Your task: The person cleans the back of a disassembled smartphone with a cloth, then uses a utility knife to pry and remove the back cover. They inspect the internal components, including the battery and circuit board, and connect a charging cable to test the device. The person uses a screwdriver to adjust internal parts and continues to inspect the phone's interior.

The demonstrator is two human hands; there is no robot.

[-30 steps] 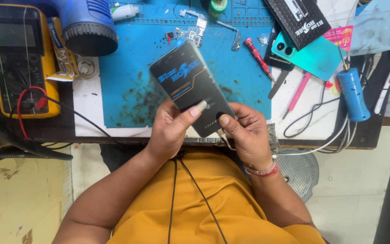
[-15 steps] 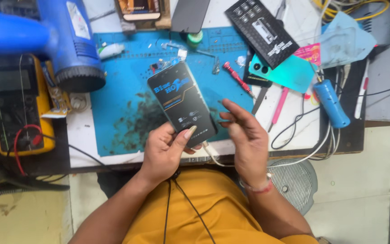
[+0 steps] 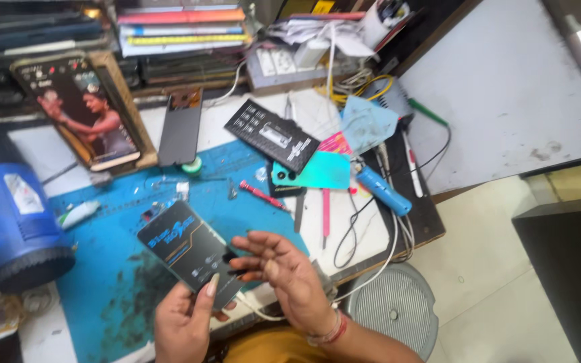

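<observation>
The left hand (image 3: 183,321) grips a dark phone (image 3: 189,252) by its lower end, just above the blue mat (image 3: 122,289) on the desk (image 3: 371,235). The right hand (image 3: 290,279) has its fingers (image 3: 253,250) loosely spread, tips touching the phone's edge; a white cable (image 3: 384,262) trails beside it.

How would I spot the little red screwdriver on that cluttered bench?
Start at the blue mat covering the bench in front of the person. Near its far right edge, beyond the right hand, lies the red screwdriver, slanted. Unlike the fat blue tool and the pink stick further right, it is short and thin, with a red handle and bare metal tip.
</observation>
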